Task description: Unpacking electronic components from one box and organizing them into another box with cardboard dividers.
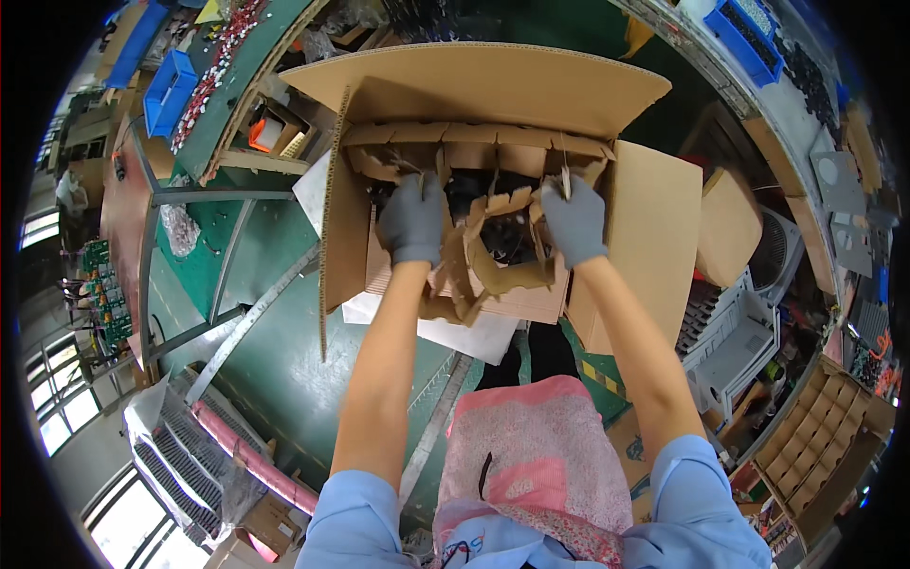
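In front of me stands a cardboard box (474, 76) with its flaps spread out. Both my hands, in grey gloves, reach into it. My left hand (414, 220) is closed on the left part of a bent cardboard divider (507, 275). Farther right, my right hand (575, 216) pinches an upright strip of the same divider. The divider is tilted and crumpled toward me, its cells out of square. Dark parts (507, 237) show between the cardboard walls, too shaded to name. Cardboard cells line the far side of the box.
A blue bin (170, 93) sits on the green bench at upper left, beside scattered red and white pieces. Another blue bin (746, 38) stands at upper right. To the right are grey-white housings (735, 346) and a carton with a cardboard grid (817, 441). A metal frame (251, 318) stands left.
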The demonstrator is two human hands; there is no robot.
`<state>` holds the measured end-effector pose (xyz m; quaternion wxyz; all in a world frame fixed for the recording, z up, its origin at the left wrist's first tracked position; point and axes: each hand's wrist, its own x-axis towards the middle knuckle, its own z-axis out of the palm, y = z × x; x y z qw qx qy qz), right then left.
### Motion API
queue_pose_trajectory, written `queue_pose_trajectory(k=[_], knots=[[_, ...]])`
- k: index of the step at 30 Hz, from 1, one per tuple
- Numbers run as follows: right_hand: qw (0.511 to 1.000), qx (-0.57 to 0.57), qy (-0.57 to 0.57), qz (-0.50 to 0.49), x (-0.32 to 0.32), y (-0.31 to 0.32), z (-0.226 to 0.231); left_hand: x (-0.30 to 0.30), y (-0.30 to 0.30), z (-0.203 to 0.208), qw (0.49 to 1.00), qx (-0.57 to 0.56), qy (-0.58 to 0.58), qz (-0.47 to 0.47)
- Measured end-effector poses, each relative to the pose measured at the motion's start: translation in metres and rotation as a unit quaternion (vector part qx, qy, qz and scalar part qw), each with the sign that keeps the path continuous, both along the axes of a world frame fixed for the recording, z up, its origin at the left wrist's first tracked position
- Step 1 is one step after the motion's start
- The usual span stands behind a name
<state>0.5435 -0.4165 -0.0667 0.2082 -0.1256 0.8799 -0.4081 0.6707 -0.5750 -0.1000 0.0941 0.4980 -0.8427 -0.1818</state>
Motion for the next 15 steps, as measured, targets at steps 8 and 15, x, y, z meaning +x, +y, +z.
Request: queue_pose_trajectory(k=[8, 15], knots=[[0.977, -0.081, 0.184, 0.077, 0.021, 0.009, -0.006, 0.007, 0.013, -0.006, 0.994, -0.004, 0.105, 0.025], [0.963, -0.107, 0.210, 0.129, 0.035, 0.021, 0.008, 0.023, 0.023, 0.013, 0.963, 0.055, 0.263, 0.027]])
